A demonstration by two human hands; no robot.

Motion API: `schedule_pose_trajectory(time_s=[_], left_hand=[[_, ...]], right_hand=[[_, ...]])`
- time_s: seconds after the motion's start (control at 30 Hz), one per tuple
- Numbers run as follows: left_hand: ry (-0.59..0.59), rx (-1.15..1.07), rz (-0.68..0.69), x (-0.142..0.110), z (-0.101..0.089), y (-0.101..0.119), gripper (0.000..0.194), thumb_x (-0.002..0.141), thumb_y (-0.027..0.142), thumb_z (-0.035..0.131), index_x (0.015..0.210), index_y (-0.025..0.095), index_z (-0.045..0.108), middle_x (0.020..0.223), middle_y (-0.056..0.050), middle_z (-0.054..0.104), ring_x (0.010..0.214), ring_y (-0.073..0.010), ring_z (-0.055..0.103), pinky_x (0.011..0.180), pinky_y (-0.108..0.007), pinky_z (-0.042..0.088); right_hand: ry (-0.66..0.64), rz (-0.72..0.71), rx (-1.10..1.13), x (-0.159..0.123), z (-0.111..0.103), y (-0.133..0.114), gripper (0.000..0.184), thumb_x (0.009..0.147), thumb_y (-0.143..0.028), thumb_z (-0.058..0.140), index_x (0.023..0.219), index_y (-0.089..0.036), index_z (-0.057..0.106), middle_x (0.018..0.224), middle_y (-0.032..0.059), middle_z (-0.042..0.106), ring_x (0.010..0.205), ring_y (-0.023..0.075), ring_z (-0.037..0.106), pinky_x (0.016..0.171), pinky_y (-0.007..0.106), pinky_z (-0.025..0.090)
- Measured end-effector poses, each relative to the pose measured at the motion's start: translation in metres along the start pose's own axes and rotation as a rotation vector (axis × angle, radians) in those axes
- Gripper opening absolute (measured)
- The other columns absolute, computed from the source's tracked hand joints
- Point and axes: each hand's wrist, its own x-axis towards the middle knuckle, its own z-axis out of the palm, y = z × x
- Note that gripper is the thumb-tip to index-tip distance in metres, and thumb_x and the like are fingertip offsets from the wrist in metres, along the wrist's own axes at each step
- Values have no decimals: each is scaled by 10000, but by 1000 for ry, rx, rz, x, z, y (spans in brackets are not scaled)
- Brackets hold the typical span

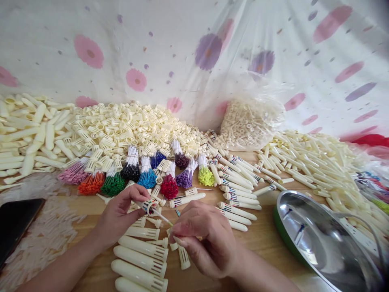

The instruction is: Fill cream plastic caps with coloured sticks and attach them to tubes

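Between thumb and fingertips, my left hand (123, 211) grips a short cream slotted pen barrel piece (149, 207) with coloured bits in its slots. My right hand (209, 239) is closed on the end of a thin white pen refill (162, 217), which reaches to the slotted piece; its end at my fingers looks yellow-green. Below my hands lie several cream pen barrels (142, 259) in a row. Bundles of refills with coloured ends, such as the red bundle (169, 184) and the blue bundle (146, 174), stand just behind. Pens with coloured sliders (237, 207) fan out to the right.
A heap of slotted pieces (127, 125) lies at the back, beside a clear bag of small white parts (246, 121). Loose barrels (33, 134) pile up left, with a phone (18, 223) in front. A metal bowl (322, 239) stands at right near long cream parts (306, 162).
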Motion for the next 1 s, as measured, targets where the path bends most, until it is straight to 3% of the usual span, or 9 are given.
schedule_pose_trajectory(time_s=[0.5,0.77,1.0], left_hand=[[-33,-9,29,0,3,2,103,681,254,765,707,213,674,734,-40,636,735,-192,600,682,-304,500],[-13,26,-51,-2,3,-2,129,666,194,768,711,209,648,771,-26,623,754,-182,591,702,-284,486],[-4,20,-41,-2,3,-2,136,663,224,781,715,211,656,761,-26,628,778,-186,585,721,-282,475]], right_hand=[[-23,20,-72,0,6,5,78,916,-188,455,958,-190,521,687,30,649,597,130,576,583,239,483],[18,81,-168,-4,12,14,75,892,-160,467,927,-190,526,672,24,620,580,132,530,533,242,443],[13,-10,-190,-4,14,10,120,854,-106,491,951,-172,519,703,43,630,606,136,553,561,242,476]])
